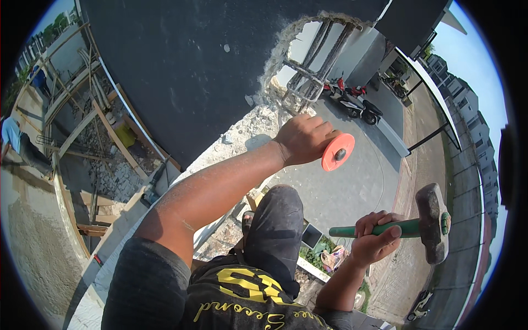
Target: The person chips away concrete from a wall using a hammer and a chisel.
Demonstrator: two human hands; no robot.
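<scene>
My left hand (pixel 306 139) is closed round a chisel with an orange disc-shaped hand guard (pixel 332 148). The dark striking end (pixel 341 154) pokes through the disc; my fist hides the shaft and tip. Just beyond that fist is the broken concrete edge (pixel 269 116), with bare rebar (pixel 308 77) crossing a ragged hole. Lower right, my right hand (pixel 376 237) grips the green handle (pixel 406 229) of a club hammer. Its heavy, worn steel head (pixel 432 224) is to the right of the hand, apart from the chisel.
A dark wall panel (pixel 181 66) fills the upper left. Far below are a paved yard (pixel 335 170) and parked motorbikes (pixel 355 103). At left, a power tool (pixel 151 190) rests on a ledge beside timber and rubble (pixel 113 179). Another person (pixel 25 146) is at the far left.
</scene>
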